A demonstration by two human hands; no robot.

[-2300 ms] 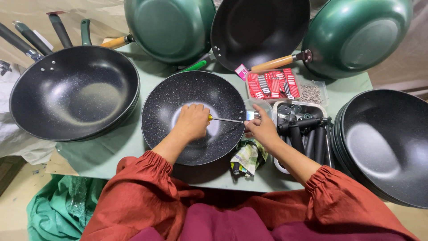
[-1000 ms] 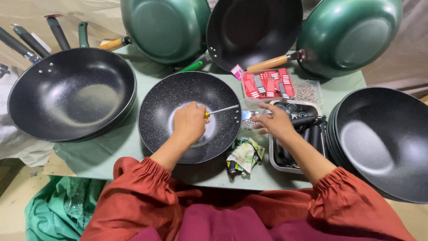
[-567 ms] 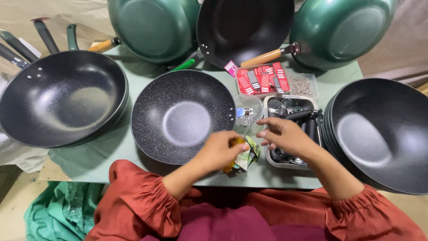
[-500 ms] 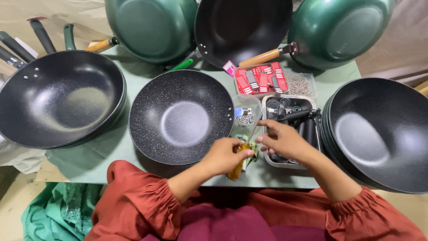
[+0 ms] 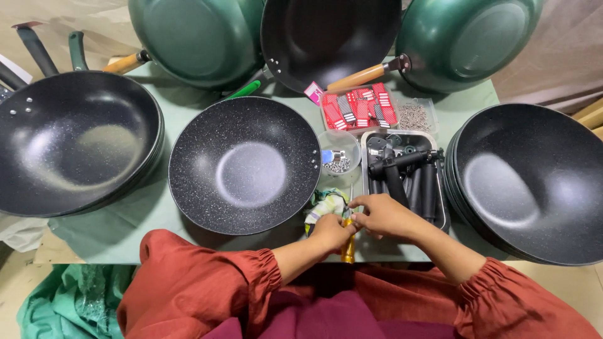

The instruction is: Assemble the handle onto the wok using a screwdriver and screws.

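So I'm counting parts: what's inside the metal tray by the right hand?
The metal tray holds several black pan handles, laid side by side and crossed. The right hand covers its near left corner, so anything there, or beneath the handles, is hidden.

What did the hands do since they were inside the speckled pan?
Both hands came out of the speckled pan toward the table's near edge. The left hand brought the yellow-handled screwdriver along; the right hand now pinches near its tip. The pans stayed put.

Both forearms angle inward from rust-red sleeves; left hand and right hand meet fingertip to fingertip, fingers curled, just below the speckled pan.
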